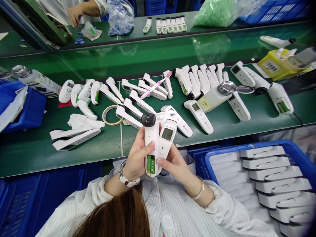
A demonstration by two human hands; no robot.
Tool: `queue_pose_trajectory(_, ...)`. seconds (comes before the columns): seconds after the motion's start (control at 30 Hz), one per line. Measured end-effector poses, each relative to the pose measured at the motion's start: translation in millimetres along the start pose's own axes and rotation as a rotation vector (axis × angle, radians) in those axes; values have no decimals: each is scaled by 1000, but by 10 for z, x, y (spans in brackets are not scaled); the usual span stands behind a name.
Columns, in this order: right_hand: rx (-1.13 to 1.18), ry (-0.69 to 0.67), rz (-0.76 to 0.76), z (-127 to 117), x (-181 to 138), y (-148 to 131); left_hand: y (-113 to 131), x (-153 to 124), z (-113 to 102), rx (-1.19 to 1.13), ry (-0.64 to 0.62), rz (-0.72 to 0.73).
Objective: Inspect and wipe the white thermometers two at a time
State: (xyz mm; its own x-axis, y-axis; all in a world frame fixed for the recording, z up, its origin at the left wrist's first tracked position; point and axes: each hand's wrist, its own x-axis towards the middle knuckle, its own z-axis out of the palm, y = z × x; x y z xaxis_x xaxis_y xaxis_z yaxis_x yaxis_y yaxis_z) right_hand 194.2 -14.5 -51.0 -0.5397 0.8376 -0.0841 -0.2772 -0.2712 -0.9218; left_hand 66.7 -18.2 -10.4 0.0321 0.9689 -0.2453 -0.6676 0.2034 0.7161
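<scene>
My left hand (137, 157) grips a white forehead thermometer (151, 138) held upright, its black sensor head on top and its open battery bay with green batteries (150, 164) facing me. My right hand (175, 162) holds a second white thermometer (168, 135) right beside it, display facing me. The two units touch side by side above the bench edge. A watch is on my left wrist and a bracelet on my right.
Several white thermometers (197, 80) lie on the green bench (98, 144), with a pink toothbrush (155, 86), a tape roll (110, 115) and white wipes (84, 121). A blue bin (278, 146) of stacked white parts stands at the right. Another person's hand (74, 14) works across the far bench.
</scene>
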Motion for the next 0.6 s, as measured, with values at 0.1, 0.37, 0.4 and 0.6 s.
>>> queue_pose_trajectory(0.1,-120,-23,-46,24,-26,-11,-14,-9,16,19,-33,53)
queue_pose_trajectory(0.37,73,27,111,-77,-29,-40,-26,56,-81,14,14,98)
queue_pose_trajectory(0.4,100,39,90,-83,-18,-28,-27,63,-87,-9,-4,54)
queue_pose_trajectory(0.6,109,165,-27,-68,25,-12,-45,56,-44,-125,-23,1)
